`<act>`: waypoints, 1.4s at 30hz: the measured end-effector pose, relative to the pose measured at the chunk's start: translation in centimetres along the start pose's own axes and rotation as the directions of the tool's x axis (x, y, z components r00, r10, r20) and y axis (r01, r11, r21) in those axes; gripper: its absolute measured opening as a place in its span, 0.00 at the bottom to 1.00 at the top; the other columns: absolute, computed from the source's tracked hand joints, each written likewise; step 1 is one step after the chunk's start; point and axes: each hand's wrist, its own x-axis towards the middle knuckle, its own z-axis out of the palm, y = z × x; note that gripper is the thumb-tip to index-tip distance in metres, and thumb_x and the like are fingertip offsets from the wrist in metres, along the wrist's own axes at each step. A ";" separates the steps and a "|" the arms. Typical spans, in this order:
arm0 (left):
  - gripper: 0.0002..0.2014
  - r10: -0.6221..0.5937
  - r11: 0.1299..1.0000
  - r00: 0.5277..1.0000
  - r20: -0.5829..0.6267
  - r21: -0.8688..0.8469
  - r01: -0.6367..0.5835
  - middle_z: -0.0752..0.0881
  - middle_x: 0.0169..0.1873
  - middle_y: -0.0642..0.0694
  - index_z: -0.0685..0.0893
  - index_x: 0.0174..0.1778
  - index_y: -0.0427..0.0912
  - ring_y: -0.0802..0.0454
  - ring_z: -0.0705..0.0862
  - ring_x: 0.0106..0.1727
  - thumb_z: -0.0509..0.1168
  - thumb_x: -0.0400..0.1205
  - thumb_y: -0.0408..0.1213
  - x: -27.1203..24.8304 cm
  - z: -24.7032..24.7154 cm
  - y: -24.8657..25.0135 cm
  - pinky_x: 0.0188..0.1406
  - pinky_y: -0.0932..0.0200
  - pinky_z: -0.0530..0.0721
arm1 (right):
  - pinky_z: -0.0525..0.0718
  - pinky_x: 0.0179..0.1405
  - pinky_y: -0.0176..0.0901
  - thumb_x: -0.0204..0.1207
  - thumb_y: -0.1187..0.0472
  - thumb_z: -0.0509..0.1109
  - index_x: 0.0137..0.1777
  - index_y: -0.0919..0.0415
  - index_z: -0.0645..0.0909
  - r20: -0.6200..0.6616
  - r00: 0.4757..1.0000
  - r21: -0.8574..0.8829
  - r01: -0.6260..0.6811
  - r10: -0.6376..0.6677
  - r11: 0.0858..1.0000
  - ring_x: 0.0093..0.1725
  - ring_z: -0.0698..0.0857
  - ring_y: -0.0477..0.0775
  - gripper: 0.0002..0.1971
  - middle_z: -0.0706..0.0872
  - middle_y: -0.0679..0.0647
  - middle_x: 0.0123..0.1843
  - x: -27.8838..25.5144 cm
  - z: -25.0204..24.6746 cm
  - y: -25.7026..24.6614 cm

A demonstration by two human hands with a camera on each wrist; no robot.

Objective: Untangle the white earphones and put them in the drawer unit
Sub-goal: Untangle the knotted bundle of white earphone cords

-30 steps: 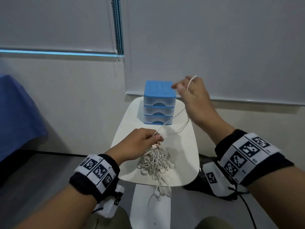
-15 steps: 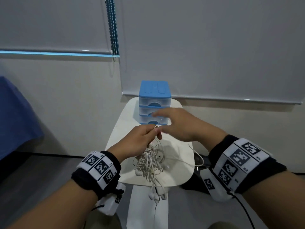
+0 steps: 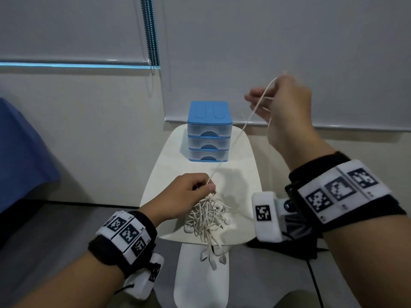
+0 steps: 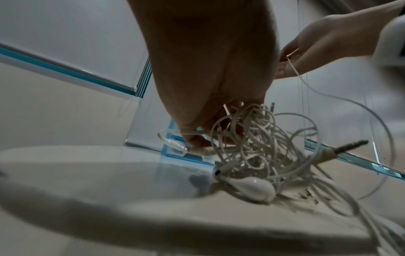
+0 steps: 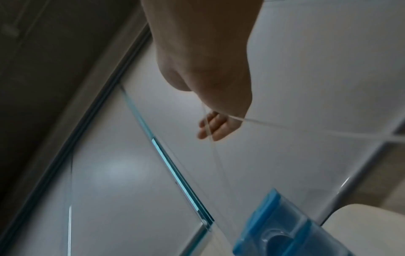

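A tangled bunch of white earphones (image 3: 206, 218) (image 4: 258, 149) lies on the near part of a small white table (image 3: 178, 165), with some earbuds hanging over its front edge. My left hand (image 3: 189, 194) (image 4: 210, 83) pinches the top of the bunch. One white cord (image 3: 240, 132) (image 5: 219, 166) runs taut from there up to my right hand (image 3: 282, 103) (image 5: 210, 128), which holds it raised to the right of the drawer unit. The blue drawer unit (image 3: 209, 132) (image 5: 285, 230) stands at the back of the table with all three drawers closed.
A wall with roller blinds (image 3: 289, 52) and a hanging bead chain (image 3: 153, 34) stands right behind the table. Blue fabric (image 3: 20, 152) fills the left edge. A black item with cables (image 3: 287, 243) lies on the grey floor at the right.
My right hand has gone from low beside my left hand up and to the right, drawing one cord out of the bunch. My left hand stays on the tangle.
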 end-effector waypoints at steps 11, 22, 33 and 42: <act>0.15 -0.042 0.999 0.999 -0.030 0.006 0.043 0.77 0.23 0.59 0.91 0.45 0.45 0.60 0.77 0.28 0.63 0.91 0.45 1.1 -0.8 2.1 0.29 0.62 0.74 | 0.76 0.24 0.42 0.78 0.44 0.76 0.53 0.57 0.87 0.564 0.754 -0.764 0.321 0.337 0.560 0.33 0.81 0.57 0.16 0.84 0.54 0.40 -3.4 -1.0 4.1; 0.08 -0.004 0.996 1.000 -0.031 -0.086 0.002 0.77 0.29 0.53 0.83 0.43 0.48 0.52 0.73 0.32 0.71 0.87 0.42 -0.6 0.2 0.4 0.34 0.57 0.74 | 0.66 0.23 0.32 0.83 0.57 0.71 0.36 0.60 0.87 0.434 0.900 -0.709 0.313 0.041 0.632 0.21 0.71 0.39 0.14 0.77 0.44 0.20 -3.0 -1.5 3.3; 0.04 -0.016 0.987 0.991 -0.131 -0.163 -0.006 0.80 0.33 0.54 0.84 0.47 0.52 0.51 0.74 0.35 0.71 0.86 0.39 -2.0 1.2 -0.6 0.40 0.53 0.76 | 0.70 0.57 0.51 0.79 0.51 0.66 0.40 0.60 0.81 -0.036 0.958 -0.668 0.188 -0.283 0.720 0.62 0.74 0.55 0.13 0.73 0.50 0.58 -0.8 -4.7 4.7; 0.11 -0.026 0.982 0.988 -0.151 -0.189 -0.003 0.85 0.36 0.54 0.87 0.50 0.50 0.46 0.79 0.41 0.65 0.87 0.28 -2.2 1.3 0.1 0.45 0.52 0.79 | 0.84 0.53 0.52 0.77 0.55 0.71 0.46 0.54 0.89 0.278 0.956 -0.881 0.216 0.090 0.421 0.49 0.87 0.62 0.06 0.88 0.50 0.38 -2.7 -5.8 7.4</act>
